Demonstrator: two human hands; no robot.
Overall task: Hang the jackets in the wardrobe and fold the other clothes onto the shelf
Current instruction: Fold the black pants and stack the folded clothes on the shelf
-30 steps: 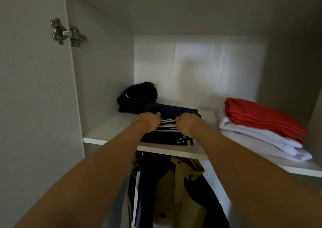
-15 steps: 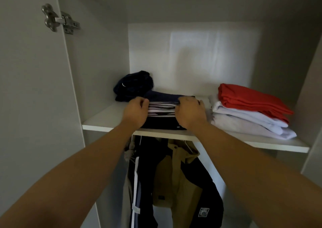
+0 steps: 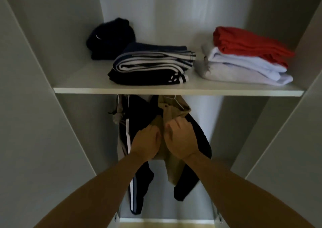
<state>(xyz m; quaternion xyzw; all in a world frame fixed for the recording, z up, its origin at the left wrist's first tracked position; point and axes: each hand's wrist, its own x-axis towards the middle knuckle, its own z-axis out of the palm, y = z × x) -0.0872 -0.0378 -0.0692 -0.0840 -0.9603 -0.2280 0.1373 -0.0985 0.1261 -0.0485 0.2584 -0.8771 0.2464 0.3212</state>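
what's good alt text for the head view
The left hand and right hand, fingers curled, are in front of a tan jacket hanging below a wardrobe shelf. On the shelf lie a dark folded pile and a red-and-white pile.

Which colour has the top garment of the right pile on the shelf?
Red; the top garment shows best in the head view.

Two bare forearms, uncovered from frame edge to wrist. Left forearm (image 3: 97,193) in from 7 o'clock, right forearm (image 3: 244,189) in from 5 o'clock, both broad at the bottom edge and narrowing to slim wrists. Bare left hand (image 3: 146,143) and right hand (image 3: 181,140) toward 6 o'clock, knuckle ridges plain on the right.
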